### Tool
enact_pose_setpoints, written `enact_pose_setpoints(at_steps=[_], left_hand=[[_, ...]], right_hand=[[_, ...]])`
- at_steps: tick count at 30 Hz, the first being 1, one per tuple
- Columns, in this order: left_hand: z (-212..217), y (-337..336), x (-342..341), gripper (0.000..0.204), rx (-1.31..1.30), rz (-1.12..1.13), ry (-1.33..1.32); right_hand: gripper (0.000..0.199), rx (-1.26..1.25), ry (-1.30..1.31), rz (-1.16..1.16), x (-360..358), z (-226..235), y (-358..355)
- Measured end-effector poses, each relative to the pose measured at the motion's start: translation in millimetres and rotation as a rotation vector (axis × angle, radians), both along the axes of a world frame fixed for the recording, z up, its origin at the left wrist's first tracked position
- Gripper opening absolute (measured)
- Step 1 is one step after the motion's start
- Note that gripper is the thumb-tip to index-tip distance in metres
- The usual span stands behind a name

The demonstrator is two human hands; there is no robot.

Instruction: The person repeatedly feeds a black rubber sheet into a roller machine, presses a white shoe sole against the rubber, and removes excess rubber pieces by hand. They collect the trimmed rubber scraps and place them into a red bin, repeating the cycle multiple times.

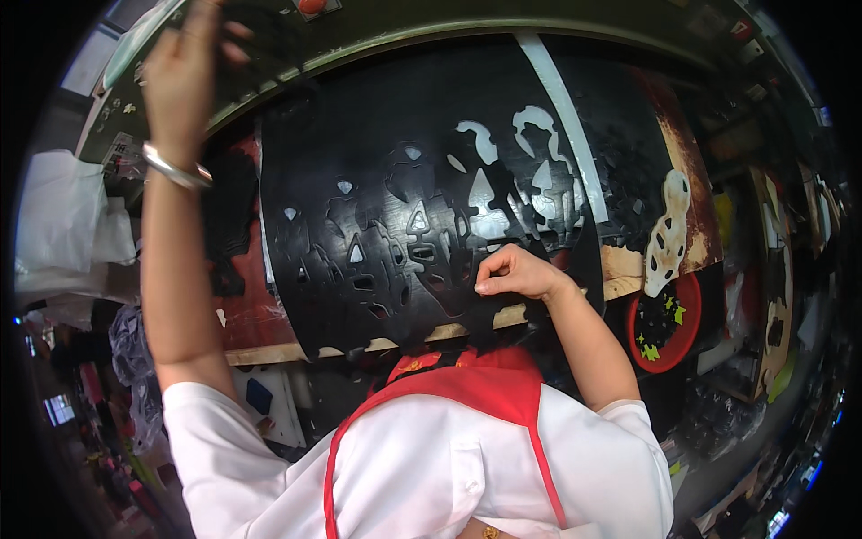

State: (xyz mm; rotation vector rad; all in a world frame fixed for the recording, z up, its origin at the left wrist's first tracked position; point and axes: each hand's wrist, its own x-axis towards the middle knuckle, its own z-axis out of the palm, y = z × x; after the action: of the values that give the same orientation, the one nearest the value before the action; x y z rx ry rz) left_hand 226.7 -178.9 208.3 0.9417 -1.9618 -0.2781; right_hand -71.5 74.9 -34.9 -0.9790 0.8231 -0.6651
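Observation:
A large black sheet (332,126) with many cut-out holes lies across the work surface in front of me. My right hand (518,273) is over its near part, thumb and fingers curled into a pinch. Whatever those fingers hold, if anything, is hidden. My left hand (182,76) is raised at the far left by the green machine (404,34), fingers stretched out and apart. It is blurred, and its fingertips reach the picture's edge. Dark, indistinct shapes lie beside its fingers.
A pale strip (561,121) crosses the sheet's right side. At the right lie a pale perforated piece (669,229) and a red basin (691,310) of black and yellow-green scraps. White plastic bags (67,216) hang at the left. A red button (312,6) shows on the machine.

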Motion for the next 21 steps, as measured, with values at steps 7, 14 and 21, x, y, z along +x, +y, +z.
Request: enact_pose_setpoints(at_steps=[7,14,21], left_hand=[[-185,200,-57,0.042,0.042,-0.739,-0.205],[-222,208,-53,0.027,0.411,-0.456,0.059],[-212,164,-65,0.027,1.108,-0.274,0.835]], right_hand=[[0.011,0.032,-0.217,0.125,1,-9,-14],[0.009,-0.093,-0.088,-0.015,15,17,3],[0.017,-0.557,0.743,-0.771,65,58,31]])
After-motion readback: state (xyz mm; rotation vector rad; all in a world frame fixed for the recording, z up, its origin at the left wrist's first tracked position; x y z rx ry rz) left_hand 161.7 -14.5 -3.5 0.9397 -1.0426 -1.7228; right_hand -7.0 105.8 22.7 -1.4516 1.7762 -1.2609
